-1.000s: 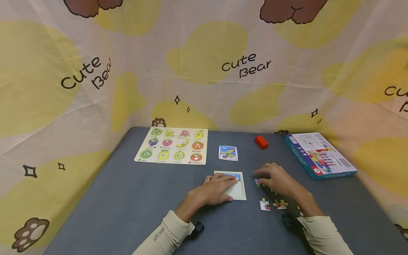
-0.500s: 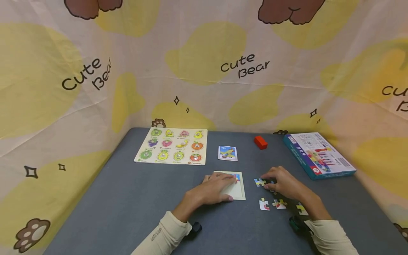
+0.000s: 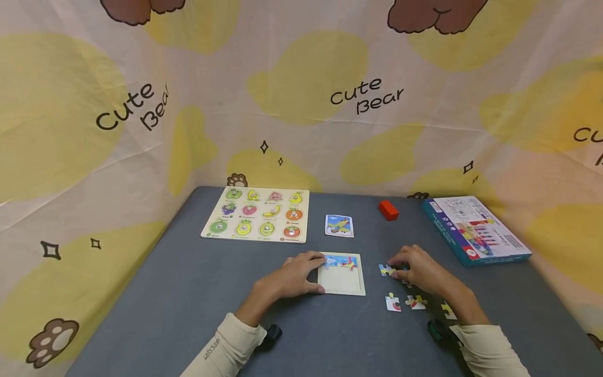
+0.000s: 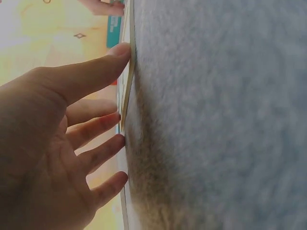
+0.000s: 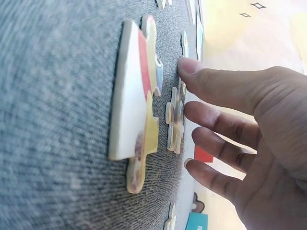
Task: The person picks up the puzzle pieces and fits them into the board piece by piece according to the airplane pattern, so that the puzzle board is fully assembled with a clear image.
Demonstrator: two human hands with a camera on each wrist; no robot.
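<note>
A small white puzzle tray (image 3: 341, 283) lies mid-table in the head view. Joined jigsaw pieces (image 3: 335, 261) with blue sky and a red shape fill its upper part. My left hand (image 3: 294, 277) touches the tray's left edge with thumb and fingertips, fingers extended and spread. To the right, my right hand (image 3: 419, 269) is over loose pieces, its thumb and fingertips beside a blue-and-yellow jigsaw piece (image 3: 386, 270). Fingers (image 5: 216, 115) look loosely bent in the right wrist view, near several pieces. A white-and-red piece (image 5: 129, 96) lies closer to that camera.
Loose pieces (image 3: 416, 302) lie below my right hand, one (image 3: 448, 310) near the wrist. Behind the tray are an airplane picture card (image 3: 339, 225) and a fruit board (image 3: 254, 214). A red block (image 3: 388, 210) and a teal-sided box (image 3: 478, 230) stand at back right.
My left hand has slid left off the tray's picture to its left edge, uncovering the joined pieces. The right hand shifted slightly right and uncovered the blue-and-yellow piece.
</note>
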